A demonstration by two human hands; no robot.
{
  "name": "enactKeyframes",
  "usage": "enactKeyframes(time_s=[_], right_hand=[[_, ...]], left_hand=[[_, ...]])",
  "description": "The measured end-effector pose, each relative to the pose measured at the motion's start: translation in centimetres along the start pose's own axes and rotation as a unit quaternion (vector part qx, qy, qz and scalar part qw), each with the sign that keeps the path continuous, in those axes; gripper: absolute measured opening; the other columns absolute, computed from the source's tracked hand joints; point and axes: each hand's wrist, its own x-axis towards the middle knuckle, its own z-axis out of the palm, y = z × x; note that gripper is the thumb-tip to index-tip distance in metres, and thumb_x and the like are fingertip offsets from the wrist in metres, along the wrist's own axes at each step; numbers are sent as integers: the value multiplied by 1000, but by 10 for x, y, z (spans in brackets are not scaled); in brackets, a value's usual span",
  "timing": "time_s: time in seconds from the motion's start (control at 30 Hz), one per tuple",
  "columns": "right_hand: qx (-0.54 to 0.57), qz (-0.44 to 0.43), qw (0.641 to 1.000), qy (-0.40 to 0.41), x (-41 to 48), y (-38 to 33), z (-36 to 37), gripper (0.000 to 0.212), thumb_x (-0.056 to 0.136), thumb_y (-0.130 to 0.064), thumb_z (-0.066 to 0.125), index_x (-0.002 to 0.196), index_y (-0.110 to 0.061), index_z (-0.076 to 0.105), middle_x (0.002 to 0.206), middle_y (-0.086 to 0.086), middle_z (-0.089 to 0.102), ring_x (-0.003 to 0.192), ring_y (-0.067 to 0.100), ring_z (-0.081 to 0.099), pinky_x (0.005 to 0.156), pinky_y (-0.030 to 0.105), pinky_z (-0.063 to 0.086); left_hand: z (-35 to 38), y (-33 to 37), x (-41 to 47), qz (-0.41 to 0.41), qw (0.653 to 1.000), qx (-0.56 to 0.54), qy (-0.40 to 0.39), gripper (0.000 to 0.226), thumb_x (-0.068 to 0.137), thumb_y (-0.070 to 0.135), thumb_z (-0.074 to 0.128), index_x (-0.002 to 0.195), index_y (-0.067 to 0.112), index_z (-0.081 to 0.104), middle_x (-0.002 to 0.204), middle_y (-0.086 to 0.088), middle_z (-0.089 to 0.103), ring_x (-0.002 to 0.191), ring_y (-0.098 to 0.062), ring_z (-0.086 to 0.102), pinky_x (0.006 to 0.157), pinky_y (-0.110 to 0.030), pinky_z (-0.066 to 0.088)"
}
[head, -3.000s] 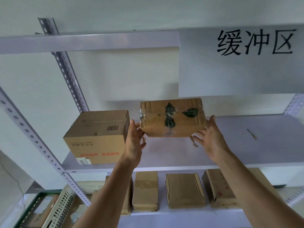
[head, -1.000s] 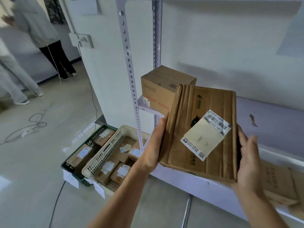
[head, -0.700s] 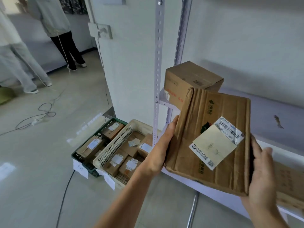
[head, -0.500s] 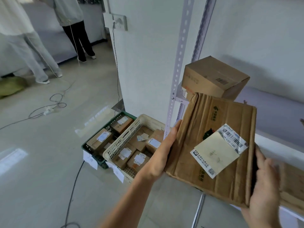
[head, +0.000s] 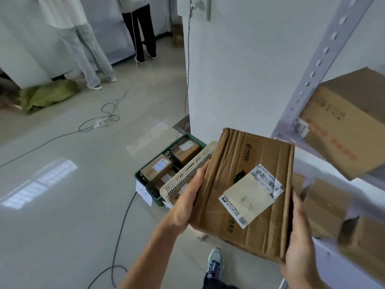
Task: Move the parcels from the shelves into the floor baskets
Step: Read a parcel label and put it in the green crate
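Observation:
I hold a flat, creased cardboard parcel (head: 245, 192) with a white barcode label between both hands, off the shelf and above the floor. My left hand (head: 187, 201) grips its left edge, fingers underneath. My right hand (head: 300, 236) grips its right edge. Below and left of the parcel stand two floor baskets: a cream plastic basket (head: 187, 174), partly hidden by the parcel, and a green basket (head: 150, 184) holding several labelled boxes.
A big brown box (head: 343, 122) sits on the shelf at right, behind a perforated upright post (head: 312, 74). More parcels (head: 327, 205) lie on the lower shelf. Cables (head: 118, 226) trail over the floor. Two people (head: 87, 38) stand at the back left. My shoe (head: 215, 261) shows below.
The parcel came off the shelf and was turned label-up. My view has swung left and down; the floor baskets now lie right under the parcel's left edge.

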Motion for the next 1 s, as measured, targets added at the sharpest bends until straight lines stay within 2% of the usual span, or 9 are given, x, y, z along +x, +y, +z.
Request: enactKeyframes(time_s=[0.07,0.13,0.23,0.3,0.43,0.57,0.77,0.87,1.0], right_hand=[[-38,37,998,-19,26,14,24,72,92,-77,57,156,-44,48,156,-10,58,142,13,57,104,34,57],[-38,66,996,-47,50,28,44,71,94,-78,53,157,-46,45,159,-10,54,146,15,53,117,48,46],[-44,118,989,-81,85,53,71,73,94,-81,49,157,-45,44,158,-9,55,147,17,51,121,56,36],[-55,150,983,-89,101,68,89,77,92,-82,48,158,-42,44,159,-8,55,149,18,49,123,57,34],[-63,197,973,-99,132,103,124,79,87,-84,52,155,-43,49,156,-12,57,148,12,49,126,52,31],[-93,254,958,-91,164,152,161,111,65,-100,59,159,-43,43,165,-15,45,155,11,37,131,55,20],[-96,337,934,-63,213,264,232,117,62,-104,54,162,-47,34,169,-20,35,158,10,28,132,52,17],[-79,372,925,-14,233,326,272,123,58,-103,59,164,-45,31,168,-19,36,157,10,31,132,50,21],[-68,396,914,50,255,401,317,101,79,-89,60,164,-42,33,168,-18,38,155,9,34,131,48,23]], left_hand=[[-30,-1,16,-41,998,0,41,59,112,59,23,166,41,38,165,7,52,152,-21,51,128,-56,34],[-58,-5,32,-80,994,10,70,56,113,59,23,164,44,39,162,7,55,148,-22,55,125,-55,39],[-97,-11,54,-106,986,31,125,59,109,69,29,160,47,45,162,2,55,148,-27,54,124,-56,40],[-123,-17,64,-137,980,17,145,68,98,80,38,157,48,49,161,-3,53,148,-30,53,124,-58,39],[-178,-30,85,-197,966,3,164,76,92,83,41,156,43,52,155,-6,60,142,-32,59,123,-59,40],[-246,-53,114,-253,954,18,162,82,87,86,42,154,41,54,144,-7,70,131,-33,68,121,-58,44],[-375,-111,179,-338,926,57,155,102,63,101,44,152,50,49,155,12,51,142,-19,49,125,-45,33],[-438,-150,213,-351,926,62,121,81,60,102,44,132,64,50,138,29,49,129,-2,49,114,-37,32],[-507,-202,252,-403,908,68,87,51,75,95,41,117,68,51,120,39,50,108,10,50,104,-23,34]])
